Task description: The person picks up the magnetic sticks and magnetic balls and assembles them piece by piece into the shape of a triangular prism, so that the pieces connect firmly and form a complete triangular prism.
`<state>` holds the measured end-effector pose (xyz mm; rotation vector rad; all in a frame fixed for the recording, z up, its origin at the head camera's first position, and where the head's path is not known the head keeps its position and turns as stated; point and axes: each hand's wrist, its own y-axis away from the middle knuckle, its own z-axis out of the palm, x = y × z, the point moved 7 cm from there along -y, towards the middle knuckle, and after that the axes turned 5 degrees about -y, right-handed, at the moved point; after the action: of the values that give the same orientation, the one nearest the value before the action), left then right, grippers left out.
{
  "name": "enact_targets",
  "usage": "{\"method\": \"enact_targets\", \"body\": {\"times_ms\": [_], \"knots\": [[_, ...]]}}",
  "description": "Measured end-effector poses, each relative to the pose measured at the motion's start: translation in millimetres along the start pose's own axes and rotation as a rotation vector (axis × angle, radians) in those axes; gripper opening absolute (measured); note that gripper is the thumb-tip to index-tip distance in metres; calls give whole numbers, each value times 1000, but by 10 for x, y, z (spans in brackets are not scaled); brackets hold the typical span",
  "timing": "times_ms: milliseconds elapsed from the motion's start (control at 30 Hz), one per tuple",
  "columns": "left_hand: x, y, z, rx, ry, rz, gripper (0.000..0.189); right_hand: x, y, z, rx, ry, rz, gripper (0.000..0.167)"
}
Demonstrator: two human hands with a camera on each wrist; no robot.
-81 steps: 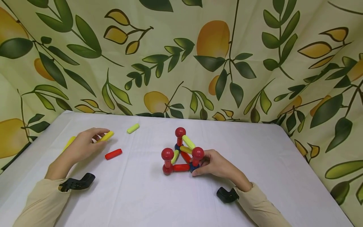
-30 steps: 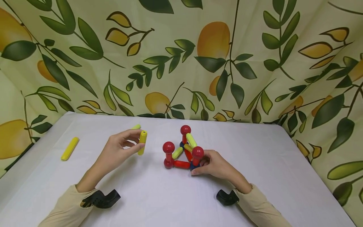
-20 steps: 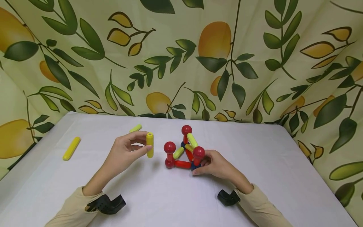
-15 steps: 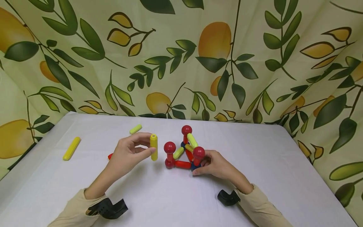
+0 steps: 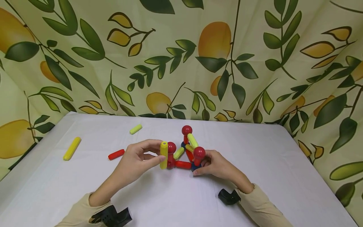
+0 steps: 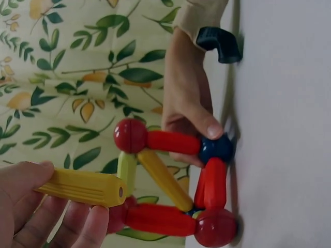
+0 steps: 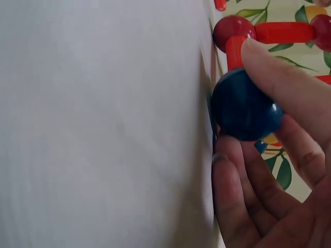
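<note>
My left hand (image 5: 139, 160) pinches a yellow magnetic stick (image 5: 164, 157) between thumb and fingers, held upright. In the head view the stick overlaps the left post of a triangular frame of magnetic sticks and balls; whether they touch I cannot tell. Red balls top the frame's upright red sticks, one being the left red ball (image 5: 171, 147). A red stick (image 5: 183, 164) joins the front corners, and a light green stick (image 5: 192, 140) slants on the right side. My right hand (image 5: 214, 164) grips the blue ball (image 7: 243, 106) at the front right corner, thumb and fingers around it.
On the white table (image 5: 181, 201) at left lie a longer yellow stick (image 5: 72, 148), a red stick (image 5: 116, 154) and a short light green stick (image 5: 135, 129). A patterned curtain (image 5: 181, 63) hangs behind the table's back edge.
From the far left, my left hand has carried the yellow stick rightward to the frame and turned it upright. The red stick on the table shows again. My right hand keeps its grip, nearly still.
</note>
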<state>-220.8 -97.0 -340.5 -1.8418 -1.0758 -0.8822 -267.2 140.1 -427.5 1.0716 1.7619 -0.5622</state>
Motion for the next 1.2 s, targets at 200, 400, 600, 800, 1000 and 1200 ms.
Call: {"method": "enact_targets", "body": {"times_ms": [200, 400, 600, 800, 1000, 1200], "knots": [[14, 38, 177, -71, 51, -25, 35, -1, 1, -7, -30, -4, -20, 41], [-16, 62, 372, -137, 119, -46, 36, -25, -2, -7, -34, -3, -36, 41], [-72, 72, 509, -140, 124, -41, 36, -44, -13, 2, -31, 15, -31, 39], [-176, 121, 677, -129, 158, -120, 38, -51, -13, 18, -51, 31, -43, 34], [-260, 181, 769, -77, 228, -222, 42, -59, -3, 14, -63, 37, -62, 33], [-313, 204, 806, -42, 237, -283, 43, -55, 1, 21, -73, 31, -61, 34]]}}
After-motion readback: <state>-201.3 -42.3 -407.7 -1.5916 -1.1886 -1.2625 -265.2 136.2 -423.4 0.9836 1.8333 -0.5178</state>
